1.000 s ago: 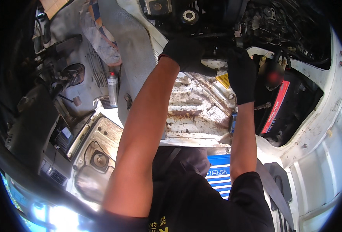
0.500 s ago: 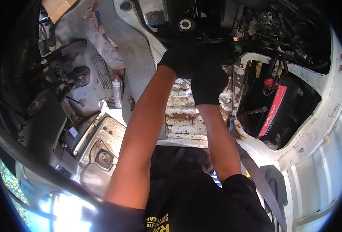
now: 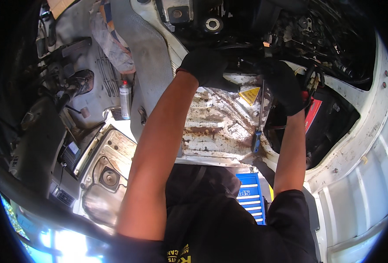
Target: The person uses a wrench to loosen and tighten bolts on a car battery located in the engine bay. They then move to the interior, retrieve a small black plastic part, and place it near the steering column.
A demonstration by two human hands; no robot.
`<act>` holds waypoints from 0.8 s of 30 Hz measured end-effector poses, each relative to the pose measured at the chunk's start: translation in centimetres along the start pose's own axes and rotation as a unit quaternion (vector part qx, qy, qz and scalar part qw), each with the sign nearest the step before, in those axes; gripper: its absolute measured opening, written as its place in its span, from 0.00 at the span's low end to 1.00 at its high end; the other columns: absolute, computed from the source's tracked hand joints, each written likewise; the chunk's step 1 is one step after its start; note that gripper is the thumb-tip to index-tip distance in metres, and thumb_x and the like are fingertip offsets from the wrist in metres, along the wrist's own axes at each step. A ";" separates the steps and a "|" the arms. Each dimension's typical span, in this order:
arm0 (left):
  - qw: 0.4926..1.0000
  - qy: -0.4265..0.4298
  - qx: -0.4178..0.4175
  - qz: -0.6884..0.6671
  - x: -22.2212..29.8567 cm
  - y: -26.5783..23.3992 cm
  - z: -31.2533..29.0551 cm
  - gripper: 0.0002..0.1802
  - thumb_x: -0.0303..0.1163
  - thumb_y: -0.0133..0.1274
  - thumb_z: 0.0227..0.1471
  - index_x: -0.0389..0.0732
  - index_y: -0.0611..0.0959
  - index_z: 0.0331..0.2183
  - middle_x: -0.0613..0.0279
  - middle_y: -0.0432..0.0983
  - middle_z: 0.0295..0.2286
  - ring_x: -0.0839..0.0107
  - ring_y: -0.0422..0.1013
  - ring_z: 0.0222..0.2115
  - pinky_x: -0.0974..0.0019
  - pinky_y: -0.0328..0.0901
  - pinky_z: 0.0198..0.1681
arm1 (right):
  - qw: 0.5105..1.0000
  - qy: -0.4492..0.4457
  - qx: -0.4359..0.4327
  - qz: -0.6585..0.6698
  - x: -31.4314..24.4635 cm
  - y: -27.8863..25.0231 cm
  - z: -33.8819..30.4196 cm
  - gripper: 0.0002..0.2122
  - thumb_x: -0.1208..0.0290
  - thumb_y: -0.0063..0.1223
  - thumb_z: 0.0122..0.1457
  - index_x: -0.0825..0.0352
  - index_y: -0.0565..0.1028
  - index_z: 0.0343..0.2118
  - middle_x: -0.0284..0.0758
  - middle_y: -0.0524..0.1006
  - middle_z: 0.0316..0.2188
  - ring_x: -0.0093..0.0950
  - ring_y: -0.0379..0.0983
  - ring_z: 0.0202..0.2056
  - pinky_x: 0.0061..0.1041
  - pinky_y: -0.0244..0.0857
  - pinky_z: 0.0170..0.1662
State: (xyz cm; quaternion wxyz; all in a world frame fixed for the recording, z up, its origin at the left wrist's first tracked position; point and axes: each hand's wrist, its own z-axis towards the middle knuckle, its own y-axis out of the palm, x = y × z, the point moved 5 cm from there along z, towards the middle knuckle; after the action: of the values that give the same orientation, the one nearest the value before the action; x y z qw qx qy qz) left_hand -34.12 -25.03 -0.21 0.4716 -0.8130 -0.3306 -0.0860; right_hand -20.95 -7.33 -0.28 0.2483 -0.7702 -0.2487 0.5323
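My left hand (image 3: 204,69), in a black glove, reaches over the near edge of the dark engine bay (image 3: 242,41). Its thumb is stretched out apart from the fingers, and no held thing shows. In a matching glove, my right hand (image 3: 283,85) is closed beside the battery opening, its grip hard to make out against the dark parts. A small shiny tip (image 3: 239,62) shows between the hands; what it belongs to is unclear. Below them lies a rusty white metal panel (image 3: 216,131) with a yellow triangular sticker (image 3: 249,95). A blue-handled screwdriver (image 3: 256,142) rests along its right side.
A battery (image 3: 334,114) with a red label sits in the right-hand opening. On the left, a spray can (image 3: 124,101) stands near the pedals and a crumpled cloth (image 3: 110,44) drapes over grey trim. A blue drawer cabinet (image 3: 251,197) shows below the panel.
My hands have parted: the right moved right toward the battery opening, while the left stayed near the bay edge. The yellow sticker and blue cabinet now show more fully.
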 end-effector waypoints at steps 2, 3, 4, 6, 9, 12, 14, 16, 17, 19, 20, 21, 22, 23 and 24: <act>1.000 -0.002 -0.005 0.000 -0.1 -0.1 -0.1 0.43 0.74 0.59 0.39 0.40 0.88 0.34 0.49 0.84 0.32 0.52 0.81 0.35 0.53 0.74 0.45 | 0.990 -0.039 0.044 -0.126 -2.0 0.3 -0.3 0.14 0.66 0.55 0.61 0.59 0.79 0.49 0.39 0.81 0.41 0.38 0.79 0.42 0.40 0.73 0.45; 1.000 0.002 -0.001 0.000 -0.1 -0.1 -0.1 0.43 0.75 0.59 0.39 0.40 0.88 0.34 0.48 0.84 0.32 0.52 0.81 0.35 0.53 0.74 0.45 | 0.980 -0.036 0.076 -0.183 -3.8 0.4 -0.7 0.14 0.65 0.55 0.61 0.59 0.79 0.49 0.40 0.82 0.40 0.38 0.79 0.41 0.40 0.73 0.44; 1.000 0.004 0.003 0.001 -0.2 -0.1 -0.1 0.43 0.75 0.59 0.39 0.39 0.88 0.33 0.48 0.84 0.32 0.52 0.81 0.35 0.53 0.74 0.45 | 0.965 -0.036 0.108 -0.237 -5.5 0.6 -0.9 0.14 0.64 0.55 0.62 0.58 0.79 0.49 0.40 0.82 0.38 0.38 0.80 0.39 0.40 0.73 0.43; 1.000 0.003 0.030 -0.001 -0.5 0.6 0.0 0.43 0.75 0.59 0.38 0.39 0.88 0.33 0.48 0.83 0.32 0.52 0.81 0.35 0.52 0.74 0.45 | 0.966 0.064 0.116 -0.220 -6.5 0.7 -1.0 0.13 0.62 0.54 0.62 0.59 0.79 0.47 0.41 0.82 0.34 0.40 0.80 0.35 0.41 0.73 0.41; 0.999 -0.005 0.027 -0.023 -0.7 0.9 0.0 0.42 0.74 0.60 0.38 0.40 0.88 0.31 0.48 0.83 0.32 0.52 0.81 0.35 0.52 0.74 0.45 | 0.955 0.169 0.083 -0.231 -7.2 0.4 -0.5 0.12 0.58 0.52 0.65 0.59 0.81 0.42 0.41 0.82 0.31 0.43 0.80 0.34 0.42 0.73 0.38; 1.000 -0.001 0.023 -0.017 -0.6 0.9 0.1 0.41 0.73 0.61 0.38 0.40 0.88 0.31 0.48 0.83 0.32 0.52 0.81 0.35 0.52 0.74 0.44 | 0.952 0.162 0.099 -0.241 -7.4 0.8 -0.7 0.12 0.58 0.51 0.65 0.61 0.81 0.38 0.41 0.82 0.30 0.44 0.79 0.33 0.42 0.73 0.36; 0.999 -0.003 0.040 -0.013 -0.7 1.2 0.3 0.40 0.72 0.62 0.37 0.40 0.88 0.30 0.49 0.83 0.31 0.52 0.81 0.35 0.52 0.74 0.44 | 0.951 0.118 0.109 -0.266 -8.0 1.2 -0.6 0.11 0.60 0.51 0.65 0.62 0.80 0.36 0.42 0.81 0.28 0.43 0.79 0.32 0.42 0.72 0.35; 0.998 -0.004 0.061 -0.018 -1.2 1.9 0.5 0.39 0.70 0.63 0.37 0.40 0.88 0.30 0.49 0.83 0.31 0.52 0.81 0.35 0.52 0.74 0.43 | 0.942 0.076 0.095 -0.313 -9.6 2.3 -0.4 0.10 0.63 0.51 0.64 0.62 0.80 0.34 0.42 0.80 0.27 0.43 0.78 0.31 0.42 0.72 0.34; 0.997 0.000 0.074 -0.017 -1.4 2.3 0.5 0.35 0.66 0.63 0.39 0.40 0.88 0.30 0.49 0.83 0.31 0.52 0.81 0.35 0.52 0.74 0.43 | 0.948 0.066 0.105 -0.293 -10.0 2.7 -0.4 0.06 0.68 0.52 0.60 0.63 0.79 0.32 0.40 0.79 0.26 0.42 0.78 0.30 0.41 0.71 0.34; 0.995 0.009 0.100 -0.016 -1.6 3.1 0.7 0.29 0.59 0.64 0.43 0.40 0.88 0.30 0.49 0.83 0.31 0.52 0.81 0.35 0.51 0.74 0.43 | 0.951 0.038 0.140 -0.273 -11.1 3.3 -0.5 0.04 0.72 0.53 0.54 0.63 0.79 0.29 0.40 0.78 0.26 0.40 0.78 0.30 0.40 0.70 0.34; 0.990 -0.005 0.130 -0.045 -2.0 3.3 0.7 0.26 0.55 0.63 0.45 0.40 0.88 0.31 0.49 0.83 0.31 0.51 0.81 0.35 0.51 0.74 0.42 | 0.951 0.024 0.157 -0.265 -11.8 3.6 -0.5 0.03 0.74 0.54 0.51 0.63 0.79 0.27 0.41 0.78 0.25 0.40 0.77 0.30 0.40 0.70 0.33; 0.984 -0.021 0.159 -0.073 -2.5 3.8 0.6 0.22 0.51 0.62 0.46 0.40 0.88 0.31 0.49 0.83 0.31 0.51 0.80 0.35 0.51 0.74 0.42 | 0.953 0.060 0.138 -0.261 -11.8 4.6 -0.3 0.04 0.75 0.54 0.50 0.63 0.80 0.27 0.40 0.78 0.26 0.40 0.78 0.32 0.42 0.69 0.35; 0.982 -0.026 0.169 -0.080 -2.7 3.9 0.6 0.19 0.48 0.61 0.47 0.40 0.88 0.31 0.49 0.83 0.32 0.51 0.80 0.35 0.51 0.74 0.42 | 0.954 0.054 0.154 -0.250 -12.3 5.3 0.0 0.04 0.75 0.54 0.50 0.63 0.80 0.28 0.40 0.79 0.26 0.40 0.78 0.32 0.42 0.69 0.35; 0.980 -0.029 0.178 -0.087 -2.9 3.9 0.6 0.17 0.44 0.60 0.48 0.41 0.88 0.31 0.49 0.84 0.32 0.51 0.80 0.35 0.51 0.74 0.42 | 0.955 0.047 0.170 -0.239 -12.8 5.9 0.3 0.04 0.75 0.54 0.50 0.63 0.80 0.28 0.40 0.79 0.27 0.40 0.78 0.31 0.42 0.69 0.35; 0.983 -0.027 0.167 -0.076 -2.9 3.8 0.5 0.15 0.42 0.59 0.48 0.41 0.88 0.31 0.49 0.84 0.32 0.51 0.80 0.35 0.50 0.74 0.42 | 0.955 0.040 0.185 -0.228 -13.3 6.3 0.7 0.04 0.75 0.54 0.50 0.63 0.80 0.28 0.39 0.80 0.27 0.40 0.78 0.31 0.42 0.70 0.35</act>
State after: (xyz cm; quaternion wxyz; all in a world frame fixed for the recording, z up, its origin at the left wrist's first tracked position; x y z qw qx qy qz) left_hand -34.06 -27.22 -4.47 0.5839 -0.6973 -0.4133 -0.0433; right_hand -24.95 -20.59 4.73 0.5106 -0.6543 -0.3047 0.4673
